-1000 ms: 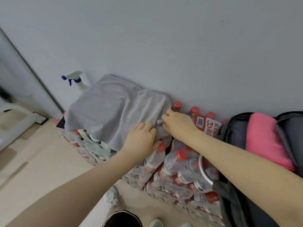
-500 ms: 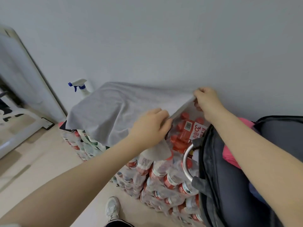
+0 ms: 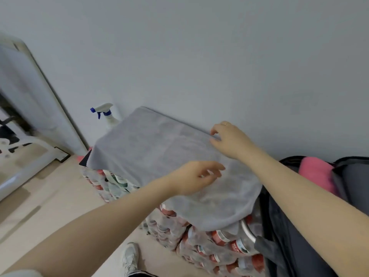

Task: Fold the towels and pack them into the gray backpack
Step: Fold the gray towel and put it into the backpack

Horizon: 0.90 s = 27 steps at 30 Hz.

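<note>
Presently the right hand (image 3: 229, 141) sits at the far edge of the gray towel (image 3: 159, 156), next to the wall; thumb and forefinger look to be nipping the hem, though the blur leaves the contact uncertain. Left hand (image 3: 196, 177) hovers over the middle of the cloth, nearer the person than the right, fingers loosely spread and gripping nothing; whether the fingertips touch the fabric cannot be told.

Under both hands the towel lies opened flat, draped over a stack of shrink-wrapped water bottles (image 3: 209, 246) serving as a table, its near edge hanging over the front of the stack.

To the right of the right forearm the gray backpack (image 3: 289, 226) stands open, with a pink towel (image 3: 317, 174) already inside. Left of the left hand, beyond the towel's far corner, a spray bottle (image 3: 106, 114) stands against the wall. One sneaker (image 3: 130, 256) shows on the floor below the left forearm.

Handling, judged: thin, light, limp cloth, no stiffness. It will sag and slide on the lumpy bottle caps. Best taken at two corners of one edge and carried over to the opposite edge, then smoothed flat by palm.

Count: towels two (one gray, one pink); backpack one; spray bottle one; water bottles many, not countable.
</note>
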### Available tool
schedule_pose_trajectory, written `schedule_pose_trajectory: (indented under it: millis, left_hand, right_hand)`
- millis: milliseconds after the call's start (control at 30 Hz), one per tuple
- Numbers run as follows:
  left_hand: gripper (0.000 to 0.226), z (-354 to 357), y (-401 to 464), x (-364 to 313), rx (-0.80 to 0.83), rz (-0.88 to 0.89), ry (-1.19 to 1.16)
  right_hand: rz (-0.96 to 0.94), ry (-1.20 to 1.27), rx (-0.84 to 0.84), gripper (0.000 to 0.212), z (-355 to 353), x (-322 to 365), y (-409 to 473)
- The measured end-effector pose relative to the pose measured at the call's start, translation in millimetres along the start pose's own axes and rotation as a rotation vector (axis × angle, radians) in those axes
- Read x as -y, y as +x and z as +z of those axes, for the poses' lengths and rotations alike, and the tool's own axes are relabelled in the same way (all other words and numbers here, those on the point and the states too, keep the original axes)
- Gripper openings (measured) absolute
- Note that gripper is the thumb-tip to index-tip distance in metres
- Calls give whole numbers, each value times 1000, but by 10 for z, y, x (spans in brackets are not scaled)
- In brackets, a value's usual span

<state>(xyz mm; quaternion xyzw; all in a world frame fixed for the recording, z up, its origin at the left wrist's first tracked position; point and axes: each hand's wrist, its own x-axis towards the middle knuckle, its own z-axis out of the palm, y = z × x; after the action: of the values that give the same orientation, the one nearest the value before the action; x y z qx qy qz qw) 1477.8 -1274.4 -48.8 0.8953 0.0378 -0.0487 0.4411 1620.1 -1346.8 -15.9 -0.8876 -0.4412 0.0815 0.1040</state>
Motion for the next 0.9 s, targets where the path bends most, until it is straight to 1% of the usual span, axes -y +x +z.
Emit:
schedule_pose_trajectory:
  millis: [100, 200, 233, 300, 367, 400, 500, 633, 700, 733, 800, 833, 867, 900]
  left_hand:
    - [26, -561, -192, 457, -293, -126, -38]
    - [23, -1130, -480, 1008, -583, -283, -33]
    - [24, -1300, -569, 1214, -653, -346, -23]
    - [27, -1589, -703, 1668, -708, -501, 0]
    - [30, -1777, -771, 2085, -636, -655, -9]
    - [32, -1833, -782, 2241, -579, -701, -69]
    - [34, -1893, -781, 2513, -381, -743, -254]
    - [59, -1914, -679, 2807, -146, -825, -401]
    - [63, -1968, -644, 2933, -84, -858, -475]
    - [62, -2010, -636, 2999, -77, -859, -540]
    - [58, -2103, -641, 3079, -48, -832, -743]
    - [55, -2151, -648, 3094, -24, -799, -816]
    - [48, -2203, -643, 3089, -15, -745, -836]
    - [37, -2255, -626, 3057, -51, -678, -819]
  right_hand:
    - [-167, 89, 33, 29, 177, 554, 375]
    - [-272, 140, 42, 27, 346, 1087, 791]
    - [-296, 137, 59, 27, 404, 1259, 944]
    - [-338, 105, 111, 28, 526, 1584, 1244]
    - [-366, 71, 176, 29, 663, 1866, 1538]
    - [-371, 53, 206, 30, 734, 1983, 1676]
    - [-341, 19, 275, 30, 909, 2240, 2000]
    - [-285, -16, 326, 30, 1013, 2379, 2278]
    - [-290, -121, 330, 29, 1002, 2369, 2373]
    - [-298, -192, 326, 29, 994, 2350, 2414]
    - [-298, -286, 326, 28, 982, 2312, 2475]
    - [-284, -278, 333, 28, 983, 2312, 2505]
    - [-270, -231, 343, 28, 981, 2331, 2536]
    - [-259, -161, 354, 29, 978, 2370, 2572]
